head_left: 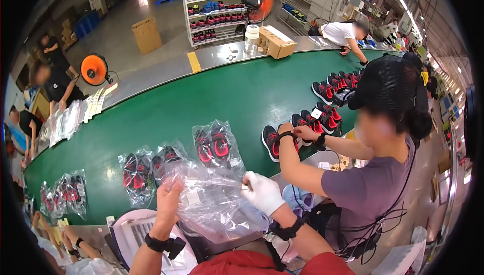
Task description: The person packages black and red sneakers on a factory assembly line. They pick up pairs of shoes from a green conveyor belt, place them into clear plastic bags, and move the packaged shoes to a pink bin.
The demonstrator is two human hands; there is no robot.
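Two hands hold one clear bag above the green surface: the bare left hand has its grip closed on the bag's left edge, the gloved right hand pinches its top right. Bagged shoes lie just beyond. Thin film could tear or slip if both pull apart too hard.

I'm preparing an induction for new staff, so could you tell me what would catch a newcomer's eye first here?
First the long curved green conveyor belt across the middle, dotted with black-and-red sports shoes in clear plastic bags. In the foreground, the bare left hand and white-gloved right hand spread an empty crinkled clear plastic bag. On the right, a co-worker in a black cap handles loose shoes.
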